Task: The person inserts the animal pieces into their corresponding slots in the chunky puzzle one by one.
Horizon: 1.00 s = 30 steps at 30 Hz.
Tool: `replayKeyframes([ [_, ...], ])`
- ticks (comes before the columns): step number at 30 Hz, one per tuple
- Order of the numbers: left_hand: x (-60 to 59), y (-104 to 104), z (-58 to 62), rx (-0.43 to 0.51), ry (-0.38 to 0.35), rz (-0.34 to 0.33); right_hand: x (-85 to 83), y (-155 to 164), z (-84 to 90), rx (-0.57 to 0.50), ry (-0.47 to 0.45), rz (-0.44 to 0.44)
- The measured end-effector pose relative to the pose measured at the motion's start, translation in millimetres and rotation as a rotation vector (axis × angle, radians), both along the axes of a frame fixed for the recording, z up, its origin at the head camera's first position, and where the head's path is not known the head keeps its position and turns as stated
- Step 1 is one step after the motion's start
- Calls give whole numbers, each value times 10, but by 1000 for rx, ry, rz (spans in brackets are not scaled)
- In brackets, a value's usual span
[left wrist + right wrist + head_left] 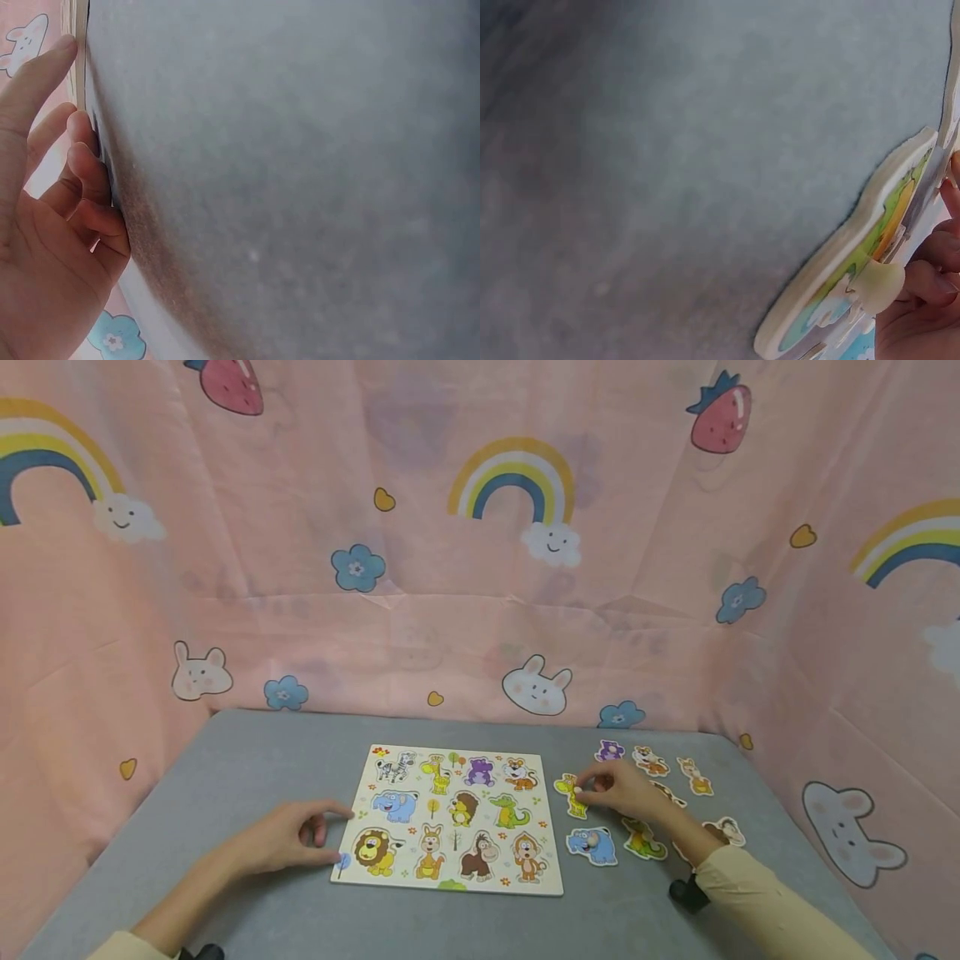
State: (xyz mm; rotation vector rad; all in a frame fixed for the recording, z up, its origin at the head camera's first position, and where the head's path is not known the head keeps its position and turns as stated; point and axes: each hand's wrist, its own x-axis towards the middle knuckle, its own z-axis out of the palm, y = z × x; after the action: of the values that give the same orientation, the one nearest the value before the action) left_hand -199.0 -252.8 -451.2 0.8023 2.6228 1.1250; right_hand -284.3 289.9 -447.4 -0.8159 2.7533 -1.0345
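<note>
Table [285, 927]: grey; its left and right edges run up to a far edge at the cloth.
Puzzle board [446, 887]: pale cream, lying flat mid-table, near side toward the person; zebra, giraffe, hippo and tiger run along its far edge, elephant, hedgehog and crocodile across the middle, lion, kangaroo, ape and monkey along the near edge.
Left hand [277, 837]: fingers loosely bent, thumb and forefinger spread apart, their tips at the board's left edge; grips nothing.
Elephant piece [591, 846]: blue, white-rimmed, just beside the board's right edge.
Crocodile piece [647, 843]: green, right of the elephant piece.
Giraffe piece [571, 797]: bright yellow with darker spots, narrow white outline following the animal's shape, head toward the far left; it sits just beside the board's right edge, nearer that board's far right corner than its near one. Whether it touches the table, I cannot tell.
Right hand [622, 789]: thumb and fingertips nearly together, pinching the giraffe piece by its pale knob.
Kangaroo piece [695, 777]: orange-brown, toward the table's right edge.
Tiger piece [650, 762]: orange and white, toward the far edge.
Hippo piece [610, 750]: purple, left of the tiger piece.
Cloth [300, 502]: pink, printed with rainbows, strawberries, rabbits, flowers, behind the table's far edge.
</note>
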Motion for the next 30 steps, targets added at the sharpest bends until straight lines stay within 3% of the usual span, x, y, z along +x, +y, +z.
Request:
replayKeyframes([
  [16,-2,5,3,13,3,-11,-11,27,9,-52,-3,-41],
  [30,6,2,16,23,-11,-16,-13,-233,215,-162,28,-60],
])
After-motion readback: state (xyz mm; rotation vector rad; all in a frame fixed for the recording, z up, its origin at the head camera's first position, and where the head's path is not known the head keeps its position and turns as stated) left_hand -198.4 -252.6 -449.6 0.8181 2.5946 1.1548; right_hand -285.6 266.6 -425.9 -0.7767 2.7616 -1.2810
